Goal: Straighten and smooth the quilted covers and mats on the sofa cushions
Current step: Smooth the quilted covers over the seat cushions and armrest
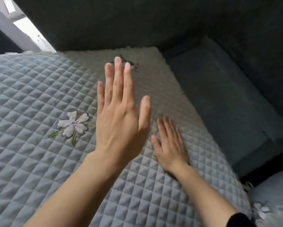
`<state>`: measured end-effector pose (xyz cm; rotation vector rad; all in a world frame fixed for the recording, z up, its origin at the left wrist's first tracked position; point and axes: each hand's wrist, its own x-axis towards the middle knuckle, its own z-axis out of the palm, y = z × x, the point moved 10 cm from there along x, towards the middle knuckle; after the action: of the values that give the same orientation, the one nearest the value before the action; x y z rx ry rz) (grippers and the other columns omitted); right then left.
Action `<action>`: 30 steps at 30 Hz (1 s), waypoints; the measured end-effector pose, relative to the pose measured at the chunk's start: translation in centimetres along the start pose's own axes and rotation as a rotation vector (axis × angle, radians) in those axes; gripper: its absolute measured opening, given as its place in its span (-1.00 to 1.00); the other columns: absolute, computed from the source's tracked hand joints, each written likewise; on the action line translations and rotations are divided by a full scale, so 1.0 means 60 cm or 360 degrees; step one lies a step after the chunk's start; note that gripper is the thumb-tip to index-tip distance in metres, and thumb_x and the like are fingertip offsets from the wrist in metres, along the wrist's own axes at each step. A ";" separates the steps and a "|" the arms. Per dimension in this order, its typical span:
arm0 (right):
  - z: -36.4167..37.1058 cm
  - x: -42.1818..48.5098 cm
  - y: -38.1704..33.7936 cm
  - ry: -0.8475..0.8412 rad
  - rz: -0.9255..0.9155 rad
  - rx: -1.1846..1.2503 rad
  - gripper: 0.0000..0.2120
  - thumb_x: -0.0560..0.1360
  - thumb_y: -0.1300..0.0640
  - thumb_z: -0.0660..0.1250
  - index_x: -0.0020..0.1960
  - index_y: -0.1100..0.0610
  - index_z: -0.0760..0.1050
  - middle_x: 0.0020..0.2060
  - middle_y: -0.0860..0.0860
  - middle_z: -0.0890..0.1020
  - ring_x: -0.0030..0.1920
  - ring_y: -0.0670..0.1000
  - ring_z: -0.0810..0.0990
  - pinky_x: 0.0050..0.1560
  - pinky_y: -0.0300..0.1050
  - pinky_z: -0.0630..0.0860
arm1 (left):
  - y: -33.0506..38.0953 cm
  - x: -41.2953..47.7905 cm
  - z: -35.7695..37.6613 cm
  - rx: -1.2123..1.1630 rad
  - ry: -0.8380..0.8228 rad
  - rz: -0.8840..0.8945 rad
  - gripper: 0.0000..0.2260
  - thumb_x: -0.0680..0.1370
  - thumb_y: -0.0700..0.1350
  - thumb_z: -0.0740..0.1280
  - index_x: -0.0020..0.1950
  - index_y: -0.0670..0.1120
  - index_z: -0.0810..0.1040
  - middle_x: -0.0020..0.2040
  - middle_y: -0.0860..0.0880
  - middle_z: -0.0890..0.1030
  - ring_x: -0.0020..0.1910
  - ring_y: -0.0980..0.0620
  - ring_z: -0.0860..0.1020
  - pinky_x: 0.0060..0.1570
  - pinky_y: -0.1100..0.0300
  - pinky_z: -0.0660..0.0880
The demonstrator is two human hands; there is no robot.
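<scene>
I see a grey-blue quilted cover (31, 89) lying across a sofa seat, stitched in small diamonds, with a white and purple embroidered flower (73, 123) near its middle. A second flower (134, 67) sits close to the cover's back right corner, partly hidden behind fingertips. A pale fluffy trim (147, 49) runs along the back edge, where the cover meets the dark backrest (137, 22).

The left hand (121, 115) hovers above the cover's middle, fingers straight and close together, thumb out to the side, holding nothing. The right hand (170, 145) lies flat on the cover near its right edge, fingers straight and slightly spread, pressing on the fabric. A black sleeve (239, 220) shows at that wrist.

Beyond the right edge is a bare dark sofa cushion (227, 104). At the lower right corner of my view is part of another quilted mat (273, 194), blurred.

I judge the step in hand to be smoothing this cover's right side. The surface looks mostly flat already. The next move likely calls for lowering the left hand flat and sweeping outward towards the right edge and back corner, while the right hand keeps the fabric from sliding. The bare cushion and the other mat probably remain to be dealt with.
</scene>
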<state>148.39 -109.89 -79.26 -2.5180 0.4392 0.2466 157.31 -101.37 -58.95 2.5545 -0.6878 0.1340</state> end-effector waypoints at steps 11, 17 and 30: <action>-0.280 0.051 0.104 0.1093 0.0172 0.0498 -0.44 0.61 -0.07 -0.03 0.54 0.15 0.06 0.54 0.12 0.07 0.54 0.06 0.02 0.53 -0.03 -0.01 | -0.038 -0.082 0.222 0.0371 -0.0780 -0.0040 -0.33 0.52 0.14 -0.21 0.58 -0.14 -0.14 0.59 -0.08 -0.16 0.49 0.06 -0.32 0.44 0.12 -0.38; -0.041 0.021 0.190 -0.0419 0.0352 0.0157 -0.40 0.61 -0.21 0.01 0.56 -0.05 -0.08 0.56 0.00 -0.09 0.55 -0.01 -0.11 0.49 -0.16 -0.15 | 0.086 -0.001 0.110 -0.0138 -0.0137 0.0124 -0.41 0.62 -0.02 0.06 0.59 -0.13 -0.09 0.57 -0.01 -0.19 0.55 0.03 -0.25 0.50 0.10 -0.27; -0.052 -0.138 0.241 -0.0033 0.0573 -0.0022 -0.20 0.48 -0.37 -0.28 0.56 0.09 -0.11 0.56 0.11 -0.06 0.55 0.04 -0.10 0.53 -0.01 -0.16 | 0.096 -0.108 0.193 0.0066 -0.0584 0.0239 -0.42 0.59 0.10 -0.13 0.58 -0.08 -0.12 0.53 0.03 -0.27 0.48 0.10 -0.40 0.40 0.23 -0.47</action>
<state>135.70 -120.88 -81.76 -2.4332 0.8849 0.4123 148.49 -108.38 -68.01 2.5905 -1.0227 -0.2815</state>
